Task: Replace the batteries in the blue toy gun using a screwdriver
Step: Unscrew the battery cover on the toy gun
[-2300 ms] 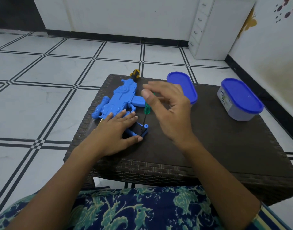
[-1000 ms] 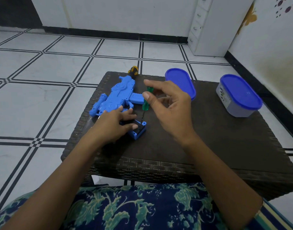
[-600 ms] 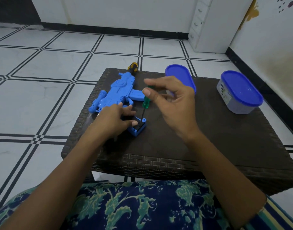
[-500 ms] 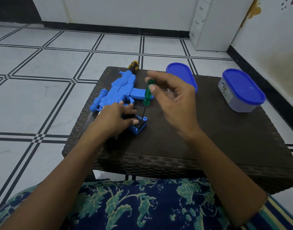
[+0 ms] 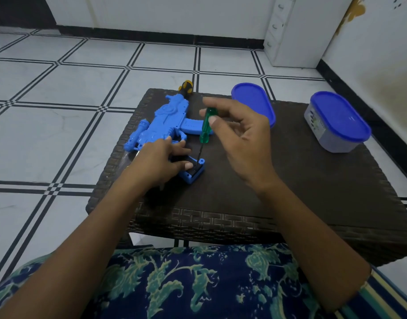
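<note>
R thumb (image 5: 212,121) & forefinger are pinching the green-handled metal-shaft screwdriver (image 5: 206,125) near its top, other fingers loosely spread. R hand (image 5: 241,143) is hovering over the dark woven wicker table (image 5: 301,185), tool nearly upright, tip meeting the blue plastic toy gun (image 5: 165,120) at its grip end. L hand (image 5: 159,163) is clasping that grip, thumb alongside.

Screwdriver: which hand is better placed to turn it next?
Right. The right hand pinches the green screwdriver, tip down on the grip of the blue toy gun; the left hand holds that grip steady.
</note>
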`<state>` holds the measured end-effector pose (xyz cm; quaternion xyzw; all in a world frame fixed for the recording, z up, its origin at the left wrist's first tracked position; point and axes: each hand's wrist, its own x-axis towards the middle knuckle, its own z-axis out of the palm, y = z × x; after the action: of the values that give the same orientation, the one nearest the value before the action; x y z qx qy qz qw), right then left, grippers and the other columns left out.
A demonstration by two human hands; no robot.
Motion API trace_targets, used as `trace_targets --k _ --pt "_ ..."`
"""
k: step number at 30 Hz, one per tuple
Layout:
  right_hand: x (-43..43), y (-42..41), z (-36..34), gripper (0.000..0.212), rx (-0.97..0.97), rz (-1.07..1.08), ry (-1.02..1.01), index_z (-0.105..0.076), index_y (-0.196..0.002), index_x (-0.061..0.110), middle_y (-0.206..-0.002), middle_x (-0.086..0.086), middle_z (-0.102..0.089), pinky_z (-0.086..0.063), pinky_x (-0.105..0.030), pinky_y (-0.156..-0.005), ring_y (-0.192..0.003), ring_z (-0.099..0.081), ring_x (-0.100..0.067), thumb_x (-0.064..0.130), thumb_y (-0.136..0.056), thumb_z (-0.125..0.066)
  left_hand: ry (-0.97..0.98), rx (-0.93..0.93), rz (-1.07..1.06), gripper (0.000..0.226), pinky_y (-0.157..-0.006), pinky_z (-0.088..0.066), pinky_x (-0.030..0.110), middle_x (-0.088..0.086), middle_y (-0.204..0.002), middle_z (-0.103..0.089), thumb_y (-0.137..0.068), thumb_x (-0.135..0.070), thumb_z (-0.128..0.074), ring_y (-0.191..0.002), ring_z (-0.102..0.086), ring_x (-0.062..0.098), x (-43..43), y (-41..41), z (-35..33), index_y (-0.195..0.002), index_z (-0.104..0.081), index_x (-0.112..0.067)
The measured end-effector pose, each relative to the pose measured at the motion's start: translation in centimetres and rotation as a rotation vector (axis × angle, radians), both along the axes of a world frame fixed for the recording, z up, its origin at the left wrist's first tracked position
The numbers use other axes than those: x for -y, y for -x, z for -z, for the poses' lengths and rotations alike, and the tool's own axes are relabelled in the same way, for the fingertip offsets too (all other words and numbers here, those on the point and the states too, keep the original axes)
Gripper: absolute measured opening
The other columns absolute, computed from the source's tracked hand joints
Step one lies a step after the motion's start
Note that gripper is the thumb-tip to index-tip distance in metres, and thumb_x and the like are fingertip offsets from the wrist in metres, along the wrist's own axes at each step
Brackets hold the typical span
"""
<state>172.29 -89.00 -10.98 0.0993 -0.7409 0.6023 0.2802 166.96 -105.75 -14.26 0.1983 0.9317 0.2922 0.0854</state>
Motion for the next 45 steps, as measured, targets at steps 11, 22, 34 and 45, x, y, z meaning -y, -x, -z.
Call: trace_targets --k 11,22,34,45 --pt "0.0 0.4 0.4 0.027 -0.094 0.084 -0.058 -0.072 -0.110 0.007 -0.092 -0.008 -0.067 -0.059 -0.031 -0.064 -0.078 -0.062 -0.015 0.006 -0.083 -0.075 0.001 0.026 0.012 0.046 -0.118 -0.017 0.043 -0.010 -0.146 -0.043 -0.085 -0.029 -0.069 -0.145 -0.019 0.011 0.1 0.0 -0.1 -0.129 -0.058 -0.025" --pt "-0.1 0.2 0.3 0.026 -0.081 0.079 -0.045 -0.071 -0.109 0.007 -0.092 0.004 -0.065 -0.060 -0.032 -0.065 -0.078 -0.061 -0.008 0.006 -0.083 -0.075 -0.032 0.020 0.007 0.045 -0.118 -0.019 0.038 -0.010 -0.145 -0.045 -0.084 -0.030 -0.070 -0.144 -0.021 0.010 0.1 0.1 0.0 -0.128 -0.060 -0.025" --pt "0.2 0.2 0.3 0.028 -0.053 0.030 -0.109 -0.068 -0.117 0.006 -0.105 -0.006 -0.069 -0.061 -0.039 -0.065 -0.084 -0.070 -0.022 0.004 -0.088 -0.069 -0.006 0.011 0.015 0.045 -0.118 -0.019 0.041 -0.010 -0.146 -0.044 -0.084 -0.032 -0.069 -0.144 -0.021 0.011 0.1 0.1 0.0 -0.128 -0.060 -0.025" --pt "0.8 0.1 0.2 0.035 -0.109 0.009 -0.143 -0.069 -0.116 0.005 -0.099 -0.012 -0.057 -0.050 -0.011 -0.060 -0.083 -0.060 -0.004 0.003 -0.082 -0.076 -0.017 0.002 0.018 0.044 -0.116 -0.019 0.035 -0.009 -0.146 -0.044 -0.085 -0.029 -0.068 -0.144 -0.022 0.010 0.1 0.0 -0.1 -0.128 -0.060 -0.022"
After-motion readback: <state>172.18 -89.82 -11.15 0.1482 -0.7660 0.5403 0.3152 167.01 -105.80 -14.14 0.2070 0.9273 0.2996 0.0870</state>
